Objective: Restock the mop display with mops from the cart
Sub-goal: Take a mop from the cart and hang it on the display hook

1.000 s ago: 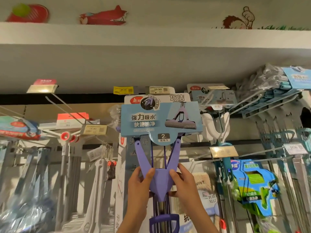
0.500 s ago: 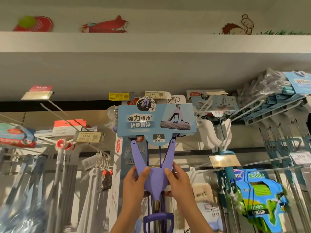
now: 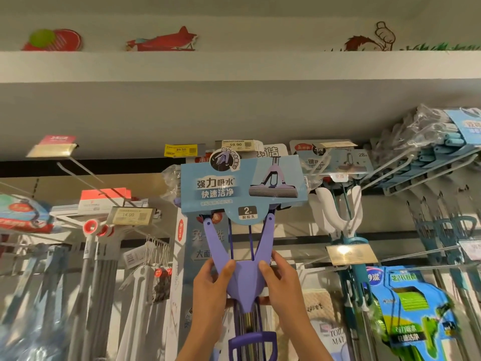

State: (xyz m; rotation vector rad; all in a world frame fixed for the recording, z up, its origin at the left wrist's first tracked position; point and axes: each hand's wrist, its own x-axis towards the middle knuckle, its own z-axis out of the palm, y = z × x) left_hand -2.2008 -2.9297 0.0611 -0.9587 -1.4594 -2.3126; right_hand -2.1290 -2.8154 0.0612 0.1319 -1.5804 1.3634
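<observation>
mop raised overhead at the display, centre of view, its head up against the hooks under the price tag. blue card wraps the sponge head; purple yoke forks below it into two arms, steel shaft runs down out of frame.

handling, as a guess: top-heavy, long, light enough for two hands. yoke is hard plastic, stiff, smooth, a bit slippery. card sleeve is thin and would crease or tear if squeezed, so hold stays on the yoke's solid throat, not the card or the thin rods between the arms.

left hand grips the yoke's left edge, thumb laid across the front, fingers curled behind. right hand mirrors it on the right edge, thumb on the front face, fingers wrapped round the back. both forearms reach up steeply from below, wrists close together, the throat between them.

cannot tell whether the hang hole is on a hook yet; card hides it. neighbouring mops hang just beside.
</observation>
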